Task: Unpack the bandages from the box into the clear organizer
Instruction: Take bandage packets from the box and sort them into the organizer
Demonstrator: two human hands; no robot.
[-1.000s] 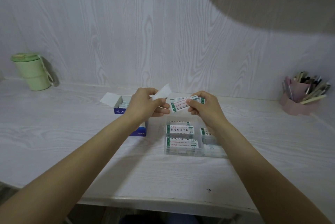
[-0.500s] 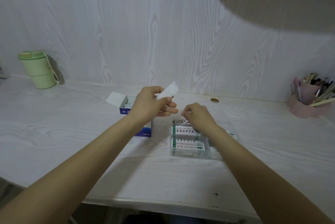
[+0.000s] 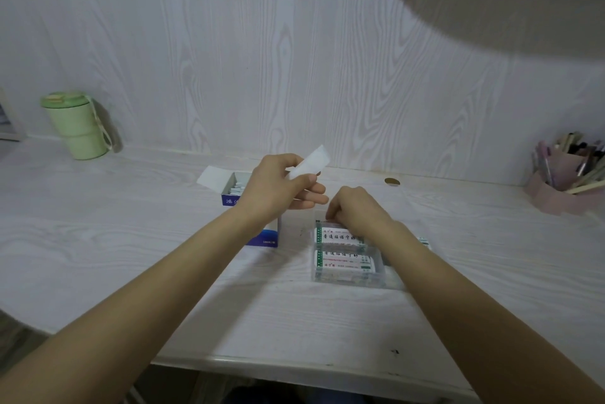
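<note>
Bandages [image 3: 343, 237] partly hidden under right hand [image 3: 357, 207] in organizer [image 3: 347, 279]

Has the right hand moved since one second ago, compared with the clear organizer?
Yes. The right hand came down from above the clear organizer to its far compartment; the left hand holds a white strip.

Dim soft light, shelf shadow on wall, bowed edges

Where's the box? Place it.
The box sits open on the desk, left of the organizer, partly hidden behind the left hand.
</note>
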